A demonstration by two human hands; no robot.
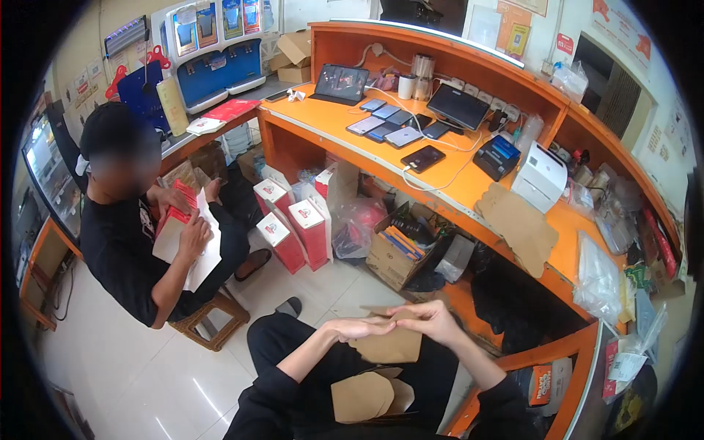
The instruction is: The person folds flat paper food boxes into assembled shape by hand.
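Note:
Above my lap, both hands work on a brown cardboard food box, partly folded, with its flaps between my fingers. My left hand grips its left upper edge, the fingers reaching across to the right. At the right upper edge, my right hand pinches a flap between thumb and fingers. Below them, a second brown box with raised, curved flaps rests on my lap. A pile of flat brown box blanks lies on the orange desk to the right.
On the left a person sits on a stool, folding a red and white carton. Red and white cartons stand on the floor. The orange desk carries several phones, a tablet and a white printer.

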